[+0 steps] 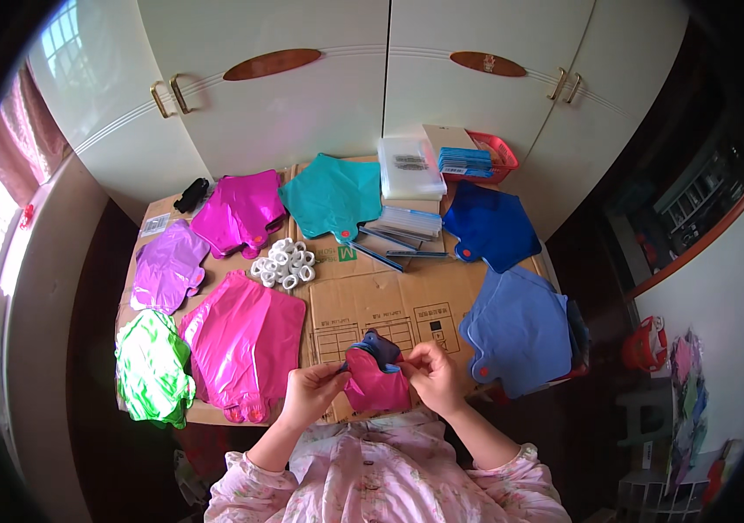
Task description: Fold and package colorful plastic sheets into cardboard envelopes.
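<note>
Foil balloons: seven flat shiny piles (246,336) lying on cardboard (389,301).
Hands: left hand (311,390) and right hand (431,373) both pinching folded pink-and-blue balloon bundle (375,373).
Tape rolls (283,262): about a dozen small white rings.

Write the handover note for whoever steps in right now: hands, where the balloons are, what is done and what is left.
Left hand and right hand: both grip a folded bundle of foil balloons, pink with blue on top, at the near edge of the cardboard.
Flat stacks lie around: pink, green, lilac, magenta, teal, dark blue, light blue.
Done: bundle folded.
Left: bundle not yet set down.
</note>
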`<action>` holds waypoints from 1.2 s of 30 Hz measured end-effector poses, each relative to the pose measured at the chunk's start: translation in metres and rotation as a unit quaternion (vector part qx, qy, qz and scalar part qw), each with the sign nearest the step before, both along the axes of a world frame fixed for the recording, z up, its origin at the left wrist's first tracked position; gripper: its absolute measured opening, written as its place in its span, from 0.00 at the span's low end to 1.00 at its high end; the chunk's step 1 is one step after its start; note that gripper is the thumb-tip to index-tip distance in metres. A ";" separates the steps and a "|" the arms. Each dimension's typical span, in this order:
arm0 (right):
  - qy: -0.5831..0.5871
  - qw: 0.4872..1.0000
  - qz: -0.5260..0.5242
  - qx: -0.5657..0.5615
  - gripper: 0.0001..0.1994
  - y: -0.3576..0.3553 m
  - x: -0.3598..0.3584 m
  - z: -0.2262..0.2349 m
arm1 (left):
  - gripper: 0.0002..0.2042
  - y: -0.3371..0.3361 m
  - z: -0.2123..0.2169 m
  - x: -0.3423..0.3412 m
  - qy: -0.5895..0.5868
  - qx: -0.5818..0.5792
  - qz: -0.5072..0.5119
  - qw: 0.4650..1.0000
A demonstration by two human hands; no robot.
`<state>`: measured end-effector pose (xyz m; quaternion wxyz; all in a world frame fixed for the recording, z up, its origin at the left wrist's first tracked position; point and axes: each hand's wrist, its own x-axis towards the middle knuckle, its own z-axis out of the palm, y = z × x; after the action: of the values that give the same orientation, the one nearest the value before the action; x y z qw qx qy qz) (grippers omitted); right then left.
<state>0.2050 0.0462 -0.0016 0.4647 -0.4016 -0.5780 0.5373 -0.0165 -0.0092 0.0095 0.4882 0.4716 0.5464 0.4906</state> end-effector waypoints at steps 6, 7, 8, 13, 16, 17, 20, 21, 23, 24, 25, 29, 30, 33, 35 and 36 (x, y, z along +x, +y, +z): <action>-0.024 0.997 0.014 0.070 0.06 0.000 0.002 0.006 | 0.08 0.003 -0.002 -0.001 0.034 -0.003 0.015 0.999; -0.042 0.997 0.021 0.062 0.06 -0.001 0.002 0.012 | 0.08 0.004 -0.002 -0.001 0.031 -0.007 0.014 0.999; -0.060 0.996 0.028 0.053 0.06 -0.003 0.002 0.020 | 0.08 0.004 -0.002 -0.001 0.029 -0.010 0.013 0.999; -0.035 0.998 0.035 -0.030 0.08 -0.004 0.003 0.001 | 0.08 0.007 -0.002 0.000 0.054 -0.011 0.005 0.998; 0.044 0.994 0.042 -0.092 0.09 -0.001 0.003 -0.010 | 0.09 0.011 -0.001 0.000 0.042 -0.035 -0.009 0.998; 0.055 0.993 0.039 -0.096 0.09 0.001 0.003 -0.008 | 0.09 0.013 -0.001 0.000 0.026 -0.043 -0.014 0.999; 0.072 0.980 0.074 -0.169 0.08 0.013 0.000 0.013 | 0.09 0.020 -0.004 -0.004 0.000 -0.071 -0.039 0.997; 0.074 0.972 0.092 -0.203 0.08 0.018 -0.001 0.020 | 0.09 0.022 -0.005 -0.005 -0.005 -0.080 -0.049 0.996; -0.033 0.977 0.137 -0.158 0.06 0.032 0.005 0.016 | 0.10 0.027 -0.004 -0.002 -0.002 -0.080 -0.051 0.995; -0.087 0.974 0.159 -0.135 0.06 0.039 0.007 0.012 | 0.10 0.030 -0.003 -0.001 -0.001 -0.080 -0.051 0.995; -0.118 0.967 0.186 -0.130 0.05 0.047 0.008 0.010 | 0.10 0.032 -0.002 -0.001 -0.012 -0.106 -0.056 0.993; -0.177 0.956 0.212 -0.099 0.06 0.072 0.008 -0.014 | 0.12 0.047 -0.009 -0.007 0.017 -0.165 -0.091 0.982; -0.178 0.953 0.218 -0.108 0.06 0.075 0.008 -0.015 | 0.12 0.050 -0.011 -0.009 0.044 -0.169 -0.101 0.979; -0.190 0.949 0.224 -0.118 0.06 0.082 0.006 -0.016 | 0.12 0.060 0.003 -0.009 0.161 -0.175 -0.110 0.965; -0.213 0.948 0.214 -0.096 0.06 0.080 0.004 -0.013 | 0.12 0.060 0.003 -0.010 0.231 -0.109 -0.111 0.960; -0.248 0.946 0.199 -0.067 0.06 0.079 0.003 -0.009 | 0.11 0.060 0.003 -0.010 0.265 -0.076 -0.111 0.955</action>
<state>0.2076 0.1250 -0.0110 0.1625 -0.4294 -0.7058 0.5395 -0.0266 0.0505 0.0126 0.4114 0.6043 0.6359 0.2474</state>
